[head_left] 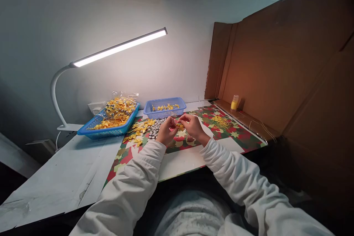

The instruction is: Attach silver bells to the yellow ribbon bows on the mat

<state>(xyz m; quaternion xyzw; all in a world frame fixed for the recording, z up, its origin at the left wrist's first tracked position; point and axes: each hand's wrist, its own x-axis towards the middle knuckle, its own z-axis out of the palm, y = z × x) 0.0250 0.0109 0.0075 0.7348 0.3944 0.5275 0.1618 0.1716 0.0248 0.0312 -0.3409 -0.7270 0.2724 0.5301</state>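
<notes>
A small yellow ribbon bow (180,127) shows between my two hands, just above the patterned sheet. My left hand (166,131) is closed, its thumb and fingertips pinching at the bow's left side. From the other side my right hand (193,127) pinches at the bow with thumb and index finger; any thread between the fingertips is too fine to make out. Close by my left hand lies a heap of silver bells (155,129). Left of them, loose yellow bows (137,131) are scattered. A tangle of yellow string (220,121) rests to the right of my right hand.
A blue basket (110,132) heaped with yellow bows and silver bells in clear plastic stands at the left. Behind my hands is a smaller blue basket (165,114) with some bows. A lamp (118,48) arches over the table. Cardboard (257,62) and a yellow-filled bottle (234,103) stand right.
</notes>
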